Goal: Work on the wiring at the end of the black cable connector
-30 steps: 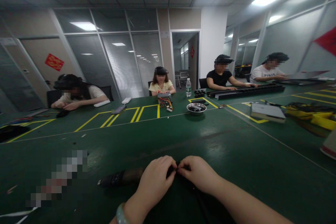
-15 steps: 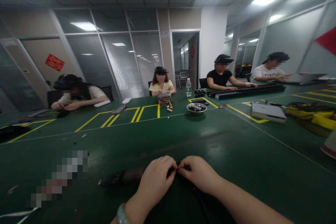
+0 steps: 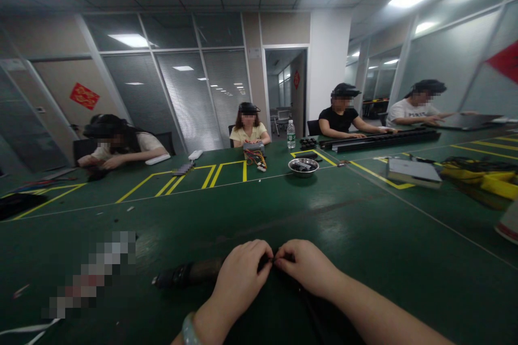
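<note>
Curving inward, the left hand [image 3: 243, 268] and right hand [image 3: 306, 267] pinch a tiny, indistinct dark piece [image 3: 273, 260], the cylindrical tool [image 3: 192, 274] left of their fingers lying sideways, tip leftward.

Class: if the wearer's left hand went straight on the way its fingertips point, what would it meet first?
Most likely the right hand, facing the left hand at close range; anything small pinched between them is unclear.

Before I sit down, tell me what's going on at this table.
The left hand and right hand nearly meet over the green table, both pinching what looks like a small dark piece, too hidden to identify. A dark cylindrical tool lies beside the left hand, partly hidden by it. Farther off sits a metal bowl of dark parts. Across the table, a co-worker in black sits behind a long black rail.
</note>
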Demonstrator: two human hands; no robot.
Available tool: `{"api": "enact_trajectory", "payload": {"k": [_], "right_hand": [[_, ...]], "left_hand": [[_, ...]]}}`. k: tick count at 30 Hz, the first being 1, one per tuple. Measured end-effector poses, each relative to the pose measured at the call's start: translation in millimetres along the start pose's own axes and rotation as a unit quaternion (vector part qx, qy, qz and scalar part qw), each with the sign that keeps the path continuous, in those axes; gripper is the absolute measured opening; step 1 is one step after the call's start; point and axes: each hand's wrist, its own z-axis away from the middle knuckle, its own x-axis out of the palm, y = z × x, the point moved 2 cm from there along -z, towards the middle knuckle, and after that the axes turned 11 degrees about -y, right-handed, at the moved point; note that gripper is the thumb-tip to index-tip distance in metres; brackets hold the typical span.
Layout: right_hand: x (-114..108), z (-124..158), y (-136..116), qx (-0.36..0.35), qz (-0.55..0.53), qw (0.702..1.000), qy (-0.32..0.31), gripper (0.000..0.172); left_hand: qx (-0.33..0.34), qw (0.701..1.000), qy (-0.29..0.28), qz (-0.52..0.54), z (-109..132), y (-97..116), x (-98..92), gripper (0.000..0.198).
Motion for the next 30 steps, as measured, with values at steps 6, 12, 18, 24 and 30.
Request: {"api": "enact_trajectory", "payload": {"k": [6, 12, 18, 24, 30], "right_hand": [[-0.7, 1.0, -0.8, 0.001, -0.001, 1.000, -0.004, 0.018], [0.8, -0.4, 0.6, -0.001, 0.001, 1.000, -0.005, 0.018], [2.1, -0.5, 3.0, 0.001, -0.005, 1.000, -0.006, 0.019], [0.0, 0.0, -0.3, 0.001, -0.005, 1.000, -0.004, 0.019], [1.7, -0.9, 1.4, 0.004, -0.003, 1.000, -0.005, 0.019]], "left_hand": [[0.011, 1.000, -0.003, -0.006, 0.5, 0.3, -0.7, 0.011], [0.019, 1.000, 0.013, -0.004, 1.2, -0.3, 2.1, 0.012], [0.017, 1.000, 0.019, -0.006, 1.3, 1.3, 1.1, 0.013], [0.017, 1.000, -0.005, -0.010, 0.3, 0.7, -2.0, 0.009], [-0.008, 1.000, 0.000, -0.005, -0.8, -3.0, 2.5, 0.010]]}}
